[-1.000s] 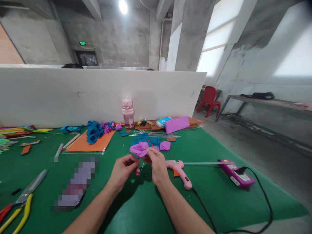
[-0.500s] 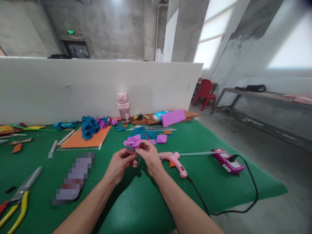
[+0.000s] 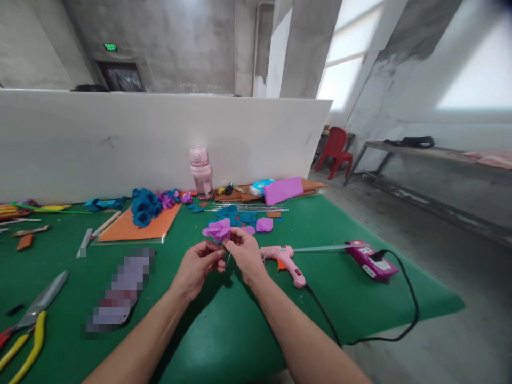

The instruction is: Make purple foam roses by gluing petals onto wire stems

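Little has changed since half a second ago: the left hand (image 3: 199, 265) and right hand (image 3: 245, 253) stay pinched on the purple flower (image 3: 218, 230), ruffled soft foam on a thin wire stem, above the green felt worktop (image 3: 224, 330). Beyond lies a glossy pink glue gun (image 3: 285, 258).

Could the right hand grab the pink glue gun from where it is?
Probably yes. The glue gun lies on the green mat just beside the right hand, with nothing between them. But that hand is holding the purple flower together with the left hand.
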The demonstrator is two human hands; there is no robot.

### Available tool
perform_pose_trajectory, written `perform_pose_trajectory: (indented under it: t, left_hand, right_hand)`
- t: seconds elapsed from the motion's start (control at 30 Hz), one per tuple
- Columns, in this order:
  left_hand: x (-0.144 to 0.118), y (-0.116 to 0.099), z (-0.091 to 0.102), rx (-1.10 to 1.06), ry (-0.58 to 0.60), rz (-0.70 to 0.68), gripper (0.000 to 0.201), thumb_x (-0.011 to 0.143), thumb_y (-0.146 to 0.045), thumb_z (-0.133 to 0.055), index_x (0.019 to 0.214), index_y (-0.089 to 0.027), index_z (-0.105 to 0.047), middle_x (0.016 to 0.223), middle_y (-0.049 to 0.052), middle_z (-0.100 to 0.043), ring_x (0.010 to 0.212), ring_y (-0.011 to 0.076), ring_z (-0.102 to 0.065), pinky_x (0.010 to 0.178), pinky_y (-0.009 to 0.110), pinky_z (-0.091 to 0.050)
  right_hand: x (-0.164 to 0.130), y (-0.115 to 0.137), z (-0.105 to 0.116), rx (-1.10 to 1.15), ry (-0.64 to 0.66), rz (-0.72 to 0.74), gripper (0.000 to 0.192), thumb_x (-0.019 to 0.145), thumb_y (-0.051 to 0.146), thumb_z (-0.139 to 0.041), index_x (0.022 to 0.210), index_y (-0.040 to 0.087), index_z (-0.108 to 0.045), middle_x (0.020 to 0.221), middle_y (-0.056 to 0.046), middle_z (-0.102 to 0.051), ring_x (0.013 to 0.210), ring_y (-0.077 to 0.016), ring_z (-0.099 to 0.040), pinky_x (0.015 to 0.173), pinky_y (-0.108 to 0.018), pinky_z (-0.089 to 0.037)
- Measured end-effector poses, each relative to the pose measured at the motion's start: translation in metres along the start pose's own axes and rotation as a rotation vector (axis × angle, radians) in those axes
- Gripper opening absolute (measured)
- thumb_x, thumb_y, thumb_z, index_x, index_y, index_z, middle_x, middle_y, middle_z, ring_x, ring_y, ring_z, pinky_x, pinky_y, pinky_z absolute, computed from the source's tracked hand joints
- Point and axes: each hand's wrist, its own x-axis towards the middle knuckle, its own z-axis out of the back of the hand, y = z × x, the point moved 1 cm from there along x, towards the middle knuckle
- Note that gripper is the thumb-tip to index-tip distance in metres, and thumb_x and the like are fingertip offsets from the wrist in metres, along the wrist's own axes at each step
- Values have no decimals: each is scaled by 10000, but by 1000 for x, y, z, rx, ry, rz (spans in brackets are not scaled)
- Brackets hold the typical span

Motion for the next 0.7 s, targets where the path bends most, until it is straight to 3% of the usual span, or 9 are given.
perform_pose_trajectory:
  t: [0.5, 0.7]
  left_hand:
    - [2, 2, 1, -18, 11, -2, 194, 630, -192, -734, 703, -125, -567, 581, -21, -595, 498, 87, -564, 498, 206, -469]
    - [2, 1, 0, -19, -12, 5, 211, 611, -200, -746, 701, -126, -570, 570, -21, -600, 487, 86, -563, 493, 202, -463]
  right_hand:
    - [-1, 4, -1, -66, 6, 22, 78, 623, 132, -529, 675, 167, -576, 607, 53, -524, 564, -80, -458, 542, -197, -369]
    - [-3, 4, -2, -64, 8, 11, 94, 632, 145, -540, 713, 170, -580, 633, 46, -540, 580, -87, -482, 558, -204, -388]
